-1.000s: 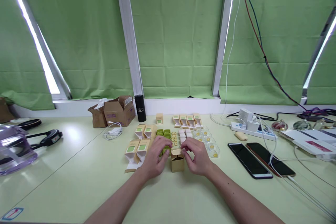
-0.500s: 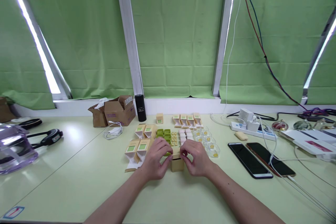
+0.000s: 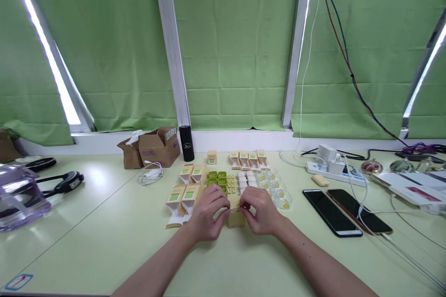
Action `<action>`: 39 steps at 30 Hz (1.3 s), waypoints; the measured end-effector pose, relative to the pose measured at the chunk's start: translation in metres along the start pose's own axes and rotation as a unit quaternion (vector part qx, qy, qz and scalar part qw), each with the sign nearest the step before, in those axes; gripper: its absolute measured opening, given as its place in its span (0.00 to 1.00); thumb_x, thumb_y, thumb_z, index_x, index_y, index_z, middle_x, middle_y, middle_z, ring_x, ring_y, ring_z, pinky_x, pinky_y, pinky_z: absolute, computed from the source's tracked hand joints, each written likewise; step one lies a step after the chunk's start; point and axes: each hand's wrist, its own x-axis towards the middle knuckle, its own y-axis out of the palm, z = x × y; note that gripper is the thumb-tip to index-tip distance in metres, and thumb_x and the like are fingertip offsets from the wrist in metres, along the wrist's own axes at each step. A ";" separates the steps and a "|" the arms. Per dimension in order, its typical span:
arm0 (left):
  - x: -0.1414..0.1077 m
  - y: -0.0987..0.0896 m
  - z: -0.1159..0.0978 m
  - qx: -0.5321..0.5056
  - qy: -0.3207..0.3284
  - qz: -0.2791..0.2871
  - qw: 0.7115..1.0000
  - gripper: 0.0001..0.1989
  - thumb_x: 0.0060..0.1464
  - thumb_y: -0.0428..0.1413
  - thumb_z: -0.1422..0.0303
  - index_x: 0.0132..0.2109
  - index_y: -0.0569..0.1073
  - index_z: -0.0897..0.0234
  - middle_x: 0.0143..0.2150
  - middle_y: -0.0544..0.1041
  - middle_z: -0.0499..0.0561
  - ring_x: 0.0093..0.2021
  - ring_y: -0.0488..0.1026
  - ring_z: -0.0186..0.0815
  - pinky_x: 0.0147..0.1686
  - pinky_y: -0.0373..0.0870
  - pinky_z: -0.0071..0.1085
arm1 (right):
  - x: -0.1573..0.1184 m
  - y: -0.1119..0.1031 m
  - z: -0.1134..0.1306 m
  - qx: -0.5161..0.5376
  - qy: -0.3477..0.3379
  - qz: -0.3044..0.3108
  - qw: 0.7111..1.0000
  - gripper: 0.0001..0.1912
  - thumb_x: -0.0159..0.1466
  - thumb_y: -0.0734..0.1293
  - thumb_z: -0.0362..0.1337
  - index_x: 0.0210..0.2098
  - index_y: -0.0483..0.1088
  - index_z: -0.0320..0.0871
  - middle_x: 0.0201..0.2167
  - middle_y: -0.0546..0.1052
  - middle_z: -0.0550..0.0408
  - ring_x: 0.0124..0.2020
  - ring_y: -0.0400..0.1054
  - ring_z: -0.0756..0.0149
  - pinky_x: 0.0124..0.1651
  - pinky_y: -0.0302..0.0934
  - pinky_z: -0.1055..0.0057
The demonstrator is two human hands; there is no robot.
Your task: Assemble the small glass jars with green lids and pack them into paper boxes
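Observation:
A small tan cardboard box (image 3: 236, 219) stands on the table between my hands. My left hand (image 3: 210, 211) pinches its upper left edge, thumb and fingers together. Opposite it, my right hand (image 3: 259, 209) grips the upper right edge the same way. The box's top appears to lie between my fingertips, though they partly hide it. Just beyond are green square cups (image 3: 217, 179), small yellow pieces (image 3: 231, 181), pale pink blocks (image 3: 246, 179) and clear round containers (image 3: 278, 190) with yellow spots inside. By my left hand stand open boxes with green windows (image 3: 190, 194).
More windowed boxes (image 3: 249, 160) line up at the back, with a single box (image 3: 212, 157) nearby. Two phones (image 3: 332, 212) and a power strip (image 3: 336, 174) with cables lie right. A black cylinder (image 3: 186, 143), an opened carton (image 3: 158, 147) and a purple clear container (image 3: 21, 197) are left.
My fingers have shifted slightly along the box's upper edge, and its top now looks lower and flatter. The box stays in place; nothing else has visibly moved.

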 end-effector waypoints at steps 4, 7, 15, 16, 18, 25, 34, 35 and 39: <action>0.000 0.000 0.000 0.006 0.023 -0.003 1.000 0.05 0.62 0.55 0.72 0.37 0.75 0.59 0.34 0.76 0.57 0.39 0.68 0.46 0.39 0.69 0.45 | 0.001 0.000 0.001 0.005 0.011 0.006 1.000 0.09 0.56 0.66 0.28 0.28 0.63 0.49 0.24 0.73 0.56 0.27 0.64 0.60 0.32 0.49 0.65; 0.000 0.000 0.000 0.003 0.019 0.002 1.000 0.06 0.62 0.55 0.71 0.36 0.75 0.58 0.34 0.76 0.57 0.39 0.68 0.47 0.39 0.69 0.45 | 0.000 -0.001 0.001 0.010 0.014 0.012 1.000 0.09 0.55 0.66 0.28 0.27 0.63 0.49 0.23 0.72 0.57 0.26 0.64 0.62 0.31 0.48 0.66; 0.000 0.001 -0.001 -0.003 0.031 0.000 1.000 0.06 0.61 0.56 0.72 0.35 0.75 0.59 0.33 0.75 0.55 0.38 0.68 0.45 0.39 0.68 0.44 | -0.002 0.003 -0.002 0.003 0.002 -0.001 1.000 0.08 0.53 0.65 0.28 0.25 0.63 0.47 0.21 0.72 0.58 0.23 0.62 0.65 0.30 0.47 0.68; 0.000 0.001 -0.001 -0.006 0.039 -0.009 0.999 0.06 0.61 0.56 0.73 0.35 0.75 0.59 0.33 0.75 0.55 0.38 0.68 0.45 0.38 0.67 0.43 | -0.002 0.004 -0.002 0.005 -0.005 -0.010 1.000 0.08 0.52 0.65 0.28 0.25 0.63 0.47 0.20 0.71 0.58 0.22 0.61 0.66 0.29 0.47 0.69; 0.001 0.001 -0.001 -0.011 0.058 -0.027 0.998 0.07 0.61 0.55 0.74 0.35 0.75 0.60 0.32 0.74 0.54 0.37 0.67 0.43 0.37 0.66 0.41 | -0.002 0.006 -0.003 0.011 -0.018 -0.028 0.999 0.07 0.52 0.65 0.29 0.24 0.62 0.46 0.19 0.71 0.59 0.21 0.61 0.67 0.29 0.46 0.69; 0.002 0.003 -0.001 -0.008 0.065 -0.033 0.997 0.07 0.62 0.55 0.75 0.35 0.73 0.61 0.31 0.73 0.52 0.36 0.67 0.42 0.37 0.64 0.40 | -0.001 0.003 -0.003 0.024 0.008 0.003 1.000 0.06 0.54 0.65 0.29 0.26 0.63 0.46 0.20 0.70 0.60 0.22 0.60 0.68 0.29 0.49 0.71; -0.002 0.007 0.018 0.074 -0.073 -0.064 0.993 0.13 0.67 0.52 0.76 0.47 0.82 0.64 0.31 0.79 0.54 0.36 0.70 0.43 0.35 0.66 0.37 | 0.004 -0.018 0.001 0.036 0.112 0.094 0.989 0.15 0.58 0.67 0.31 0.44 0.64 0.47 0.21 0.66 0.68 0.22 0.58 0.69 0.31 0.49 0.72; -0.003 0.007 0.018 0.082 -0.087 -0.052 0.991 0.14 0.66 0.52 0.76 0.46 0.83 0.64 0.30 0.77 0.54 0.36 0.70 0.43 0.34 0.66 0.37 | 0.004 -0.019 0.002 0.030 0.116 0.111 0.987 0.17 0.58 0.66 0.30 0.45 0.64 0.47 0.21 0.66 0.69 0.22 0.58 0.68 0.32 0.48 0.72; -0.004 0.007 0.015 0.087 -0.101 -0.027 0.991 0.15 0.62 0.51 0.78 0.41 0.83 0.63 0.30 0.73 0.53 0.35 0.71 0.42 0.32 0.67 0.35 | 0.004 -0.016 0.001 -0.012 0.108 0.132 0.985 0.19 0.58 0.64 0.28 0.48 0.63 0.48 0.22 0.67 0.68 0.23 0.59 0.66 0.32 0.46 0.71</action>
